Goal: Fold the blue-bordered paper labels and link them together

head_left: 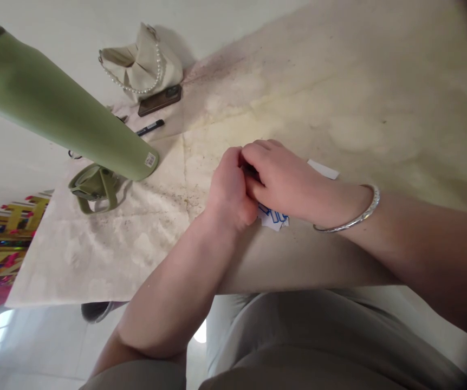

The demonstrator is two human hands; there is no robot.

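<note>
Beneath the right hand (279, 172) peeks blue-marked paper (273, 221), left hand (230, 187) alongside, grips too hidden to tell.

L hand (230, 187) & R hand (282, 176) curled tog., touching, forearms (174, 281) angled inward.

Left hand (228, 187) and right hand (284, 174) meet above a cloth-covered table (363, 108), white paper (273, 223) showing beside them; at left, a green bottle (66, 111), handbag (169, 66) and phone (156, 103).
</note>
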